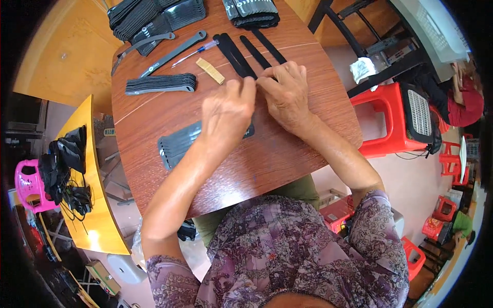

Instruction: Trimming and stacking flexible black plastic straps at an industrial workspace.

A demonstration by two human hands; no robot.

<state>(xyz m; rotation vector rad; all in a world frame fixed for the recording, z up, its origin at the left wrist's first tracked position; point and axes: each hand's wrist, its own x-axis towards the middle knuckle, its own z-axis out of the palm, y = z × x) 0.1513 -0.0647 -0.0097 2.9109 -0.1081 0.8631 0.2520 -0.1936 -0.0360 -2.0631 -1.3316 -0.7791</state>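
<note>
Both hands meet over the middle of a brown wooden table (318,87). My left hand (228,108) is closed, its thumb and fingertips pinched at the near end of a black strap (233,55). Right beside it, my right hand (285,95) has curled fingers at the near ends of two narrower black straps (254,51); what its fingertips grip is hidden under the hand. Partly beneath my left forearm lies a flat row of dark grey straps (179,139) joined side by side.
Left on the table are a stack of grey straps (162,83), a single grey strap (174,54), a thin pointed tool with a purple handle (195,53) and a tan strip (210,71). Strap bundles (154,18) lie at the far edge. A red stool (377,123) stands to the right.
</note>
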